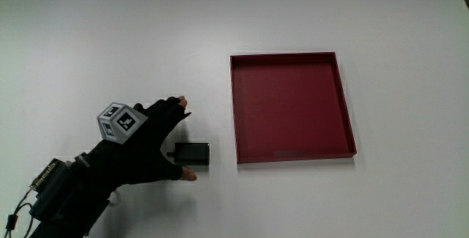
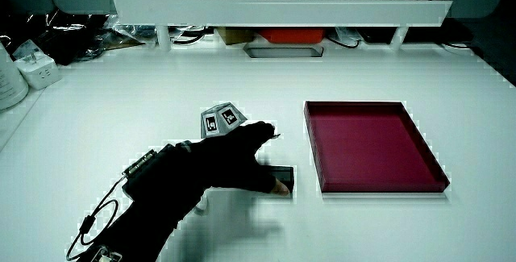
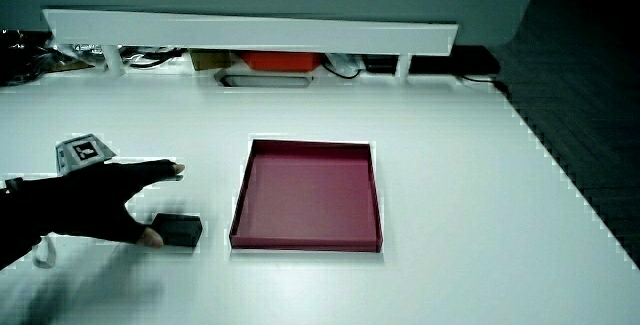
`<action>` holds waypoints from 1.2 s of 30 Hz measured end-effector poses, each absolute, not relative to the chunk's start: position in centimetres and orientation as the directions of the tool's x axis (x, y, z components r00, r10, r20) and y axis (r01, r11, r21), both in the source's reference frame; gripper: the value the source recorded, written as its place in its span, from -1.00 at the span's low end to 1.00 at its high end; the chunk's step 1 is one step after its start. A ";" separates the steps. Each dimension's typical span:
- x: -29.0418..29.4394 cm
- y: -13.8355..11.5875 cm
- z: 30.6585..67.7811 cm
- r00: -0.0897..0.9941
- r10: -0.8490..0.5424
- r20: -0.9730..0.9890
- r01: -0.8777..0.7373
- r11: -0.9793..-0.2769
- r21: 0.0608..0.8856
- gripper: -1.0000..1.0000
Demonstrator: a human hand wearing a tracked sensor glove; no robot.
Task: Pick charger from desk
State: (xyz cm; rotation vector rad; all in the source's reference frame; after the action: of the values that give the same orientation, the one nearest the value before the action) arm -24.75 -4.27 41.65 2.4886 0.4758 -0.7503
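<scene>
A small black charger (image 1: pixel 193 153) lies flat on the white table, beside the red tray and near that tray's corner closest to the person. It also shows in both side views (image 2: pixel 280 173) (image 3: pixel 180 228). The gloved hand (image 1: pixel 150 143) is at the charger, fingers spread: the thumb tip rests on the table at the charger's near edge, the other fingers reach past its farther edge. The hand is open and nothing is grasped. The patterned cube (image 1: pixel 117 121) sits on the back of the hand.
A shallow dark red tray (image 1: pixel 344 99) with nothing in it sits beside the charger. A low white partition (image 2: pixel 282 8) runs along the table, with cables and boxes under it. A wire trails from the forearm (image 2: pixel 97 218).
</scene>
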 end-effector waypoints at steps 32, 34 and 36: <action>-17.0 1.9 50.5 0.752 0.103 -0.651 0.549 -0.645 0.531 0.00; -16.8 2.2 50.7 0.759 0.110 -0.642 0.548 -0.639 0.540 0.00; -16.7 2.4 51.0 0.760 0.115 -0.640 0.550 -0.638 0.539 0.00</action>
State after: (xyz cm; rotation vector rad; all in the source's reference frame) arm -16.70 2.45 50.97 2.1928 0.4952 -0.7338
